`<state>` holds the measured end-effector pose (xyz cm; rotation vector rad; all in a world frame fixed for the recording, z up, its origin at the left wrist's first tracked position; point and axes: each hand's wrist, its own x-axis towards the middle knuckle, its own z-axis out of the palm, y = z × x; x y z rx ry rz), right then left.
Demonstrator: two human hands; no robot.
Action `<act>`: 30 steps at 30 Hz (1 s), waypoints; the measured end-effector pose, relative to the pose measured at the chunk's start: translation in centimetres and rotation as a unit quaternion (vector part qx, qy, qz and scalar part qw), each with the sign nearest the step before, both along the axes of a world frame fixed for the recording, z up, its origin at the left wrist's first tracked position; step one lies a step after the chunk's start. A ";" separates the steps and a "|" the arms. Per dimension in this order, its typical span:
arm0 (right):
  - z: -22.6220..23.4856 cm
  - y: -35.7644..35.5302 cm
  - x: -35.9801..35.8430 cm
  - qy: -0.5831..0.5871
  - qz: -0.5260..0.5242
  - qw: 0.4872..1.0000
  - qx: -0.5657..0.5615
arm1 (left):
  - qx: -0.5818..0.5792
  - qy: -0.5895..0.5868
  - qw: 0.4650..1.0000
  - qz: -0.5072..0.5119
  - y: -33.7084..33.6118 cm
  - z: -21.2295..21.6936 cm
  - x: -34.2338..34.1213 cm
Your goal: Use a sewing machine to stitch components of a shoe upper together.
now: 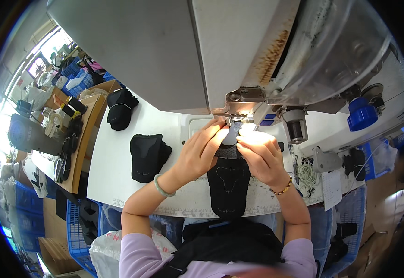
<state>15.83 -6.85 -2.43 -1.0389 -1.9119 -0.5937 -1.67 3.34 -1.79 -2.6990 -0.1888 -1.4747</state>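
My left hand (198, 150), a pale bangle on its wrist, pinches the left edge of a small grey-and-black fabric piece (229, 151) below the needle area of a sewing machine (155, 51). On the piece's right edge, my right hand (263, 155) has its fingers closed, partly washed out by the machine's lamp. The fabric's far end lies close to the metal presser foot (234, 116); whether it is under it, I cannot tell. Between my forearms lies a black shaped pad (228, 187) with pale stitched outlines, reaching the table's near edge.
Left on the white table (111, 167) are a stack of black pieces (147, 157) and a tied black bundle (121, 109). A coil of pale cord (307, 178) and a paper sheet (331, 190) lie right. Blue baskets (78, 231) stand below. A blue knob (362, 114) juts from the machine.
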 end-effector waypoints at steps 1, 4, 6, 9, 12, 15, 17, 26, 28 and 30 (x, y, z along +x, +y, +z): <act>0.0 0.0 0.0 -0.001 0.000 1.000 0.000 | 0.002 -0.005 1.000 -0.001 0.1 -0.1 0.0; 0.1 0.2 0.0 -0.001 -0.011 1.000 -0.006 | -0.006 -0.005 1.000 -0.006 0.7 -0.4 0.1; 0.1 0.2 0.0 -0.004 -0.025 1.000 -0.014 | -0.007 -0.008 1.000 -0.012 1.0 -0.6 0.1; -0.2 0.5 0.1 0.014 -0.043 0.999 -0.025 | -0.009 -0.015 1.000 -0.023 1.7 -0.7 0.4; 0.4 1.1 -0.2 0.027 -0.037 0.999 0.007 | -0.016 -0.018 0.999 -0.029 2.1 -1.0 0.4; 0.8 1.0 -0.5 0.026 -0.057 0.998 -0.007 | -0.003 -0.018 1.000 -0.022 2.5 -0.7 0.5; 0.5 1.0 -0.8 0.029 -0.072 0.997 -0.006 | 0.017 -0.020 1.000 -0.015 2.8 -0.5 0.5; 0.3 1.1 -1.1 0.055 -0.111 0.992 0.010 | 0.059 0.013 0.998 0.018 3.5 -0.1 -0.2; 0.5 1.1 -0.7 0.056 -0.122 0.991 0.011 | -0.061 -0.003 0.995 -0.073 4.0 0.8 -0.6; 0.8 1.2 -1.1 0.055 -0.097 0.994 0.012 | -0.292 -0.061 0.954 -0.042 6.9 -1.5 -0.9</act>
